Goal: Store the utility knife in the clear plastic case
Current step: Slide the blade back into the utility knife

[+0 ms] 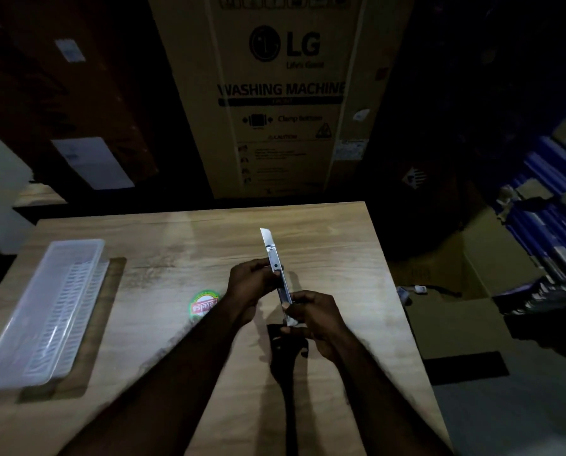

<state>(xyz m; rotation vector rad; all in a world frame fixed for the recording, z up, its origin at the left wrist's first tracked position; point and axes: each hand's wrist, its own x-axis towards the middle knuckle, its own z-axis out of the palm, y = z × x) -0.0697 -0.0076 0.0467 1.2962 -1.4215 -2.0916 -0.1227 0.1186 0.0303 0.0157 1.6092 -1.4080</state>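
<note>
A silver utility knife (272, 258) is held above the middle of the wooden table (341, 245), its blade extended and pointing away from me. My left hand (250, 289) grips the knife's body near the slider. My right hand (308, 319) pinches the rear end of the handle. The clear plastic case (45, 307) lies long and open-topped at the table's left side, well apart from both hands, with a ribbed insert visible inside.
A round red-and-green sticker (204, 304) sits on the table just left of my left hand. A tall cardboard washing machine box (281, 93) stands behind the table. Open cardboard boxes (472, 291) and blue stacked items (551, 225) fill the floor to the right.
</note>
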